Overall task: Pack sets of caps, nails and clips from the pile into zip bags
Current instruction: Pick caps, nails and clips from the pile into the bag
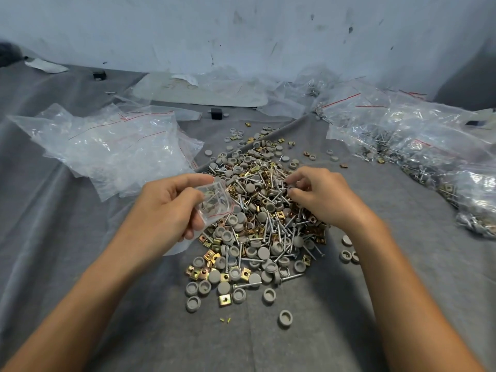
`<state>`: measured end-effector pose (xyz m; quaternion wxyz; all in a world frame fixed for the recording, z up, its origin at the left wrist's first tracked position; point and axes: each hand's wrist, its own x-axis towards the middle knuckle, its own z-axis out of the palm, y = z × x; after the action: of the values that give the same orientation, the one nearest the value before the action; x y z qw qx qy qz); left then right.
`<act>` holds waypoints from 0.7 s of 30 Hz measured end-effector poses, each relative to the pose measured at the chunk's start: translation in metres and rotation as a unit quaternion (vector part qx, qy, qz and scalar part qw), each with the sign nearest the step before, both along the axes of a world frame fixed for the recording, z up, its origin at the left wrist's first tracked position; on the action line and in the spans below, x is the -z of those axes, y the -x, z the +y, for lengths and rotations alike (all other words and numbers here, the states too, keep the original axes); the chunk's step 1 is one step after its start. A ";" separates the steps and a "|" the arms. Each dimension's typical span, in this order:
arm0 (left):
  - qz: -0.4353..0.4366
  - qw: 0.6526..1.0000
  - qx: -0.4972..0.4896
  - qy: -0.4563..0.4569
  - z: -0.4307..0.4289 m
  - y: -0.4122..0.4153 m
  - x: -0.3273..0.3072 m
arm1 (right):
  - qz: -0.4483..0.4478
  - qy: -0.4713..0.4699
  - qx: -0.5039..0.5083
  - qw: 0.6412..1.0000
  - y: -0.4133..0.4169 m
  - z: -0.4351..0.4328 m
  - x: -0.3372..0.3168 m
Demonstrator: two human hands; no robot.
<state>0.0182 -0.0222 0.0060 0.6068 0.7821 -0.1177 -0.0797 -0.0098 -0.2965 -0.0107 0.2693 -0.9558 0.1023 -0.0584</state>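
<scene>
The pile (257,224) of caps (214,276), nails (291,277) and clips (225,300) lies between both hands. The left hand (166,208) grips a small bag (214,202) over the pile's left edge, mouth apparently facing the pile, a few parts inside. The right hand (319,197) sits over the pile's upper right, fingers (300,181) curled into the nails; whether they grasp a part cannot be told. Nails lie at mixed angles. Any pick likely travels left to the bag.

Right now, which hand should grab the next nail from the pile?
Probably the right hand. Its fingers are curled right over the pile, while the left hand holds the small zip bag.
</scene>
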 end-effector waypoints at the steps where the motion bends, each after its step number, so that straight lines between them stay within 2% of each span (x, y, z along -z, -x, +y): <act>1: 0.001 1.000 -0.001 0.000 0.000 0.000 0.000 | -0.011 -0.010 0.005 1.000 0.002 -0.001 0.001; 7: 0.001 1.000 0.003 -0.001 0.000 0.001 -0.002 | -0.095 -0.063 0.021 0.993 0.013 -0.001 -0.005; 12: -0.004 1.000 0.008 -0.005 0.000 0.002 -0.002 | -0.159 -0.259 -0.034 0.952 0.018 0.009 -0.012; 17: -0.004 1.000 0.007 -0.002 0.002 0.003 -0.003 | -0.136 -0.341 -0.028 0.930 0.019 0.009 -0.010; 21: -0.006 1.000 0.010 -0.006 0.002 0.002 -0.002 | -0.108 -0.359 -0.023 0.927 0.021 0.010 -0.008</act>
<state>0.0164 -0.0199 0.0077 0.6006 0.7850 -0.1282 -0.0818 -0.0308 -0.2867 -0.0022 0.6047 -0.7855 0.0650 -0.1143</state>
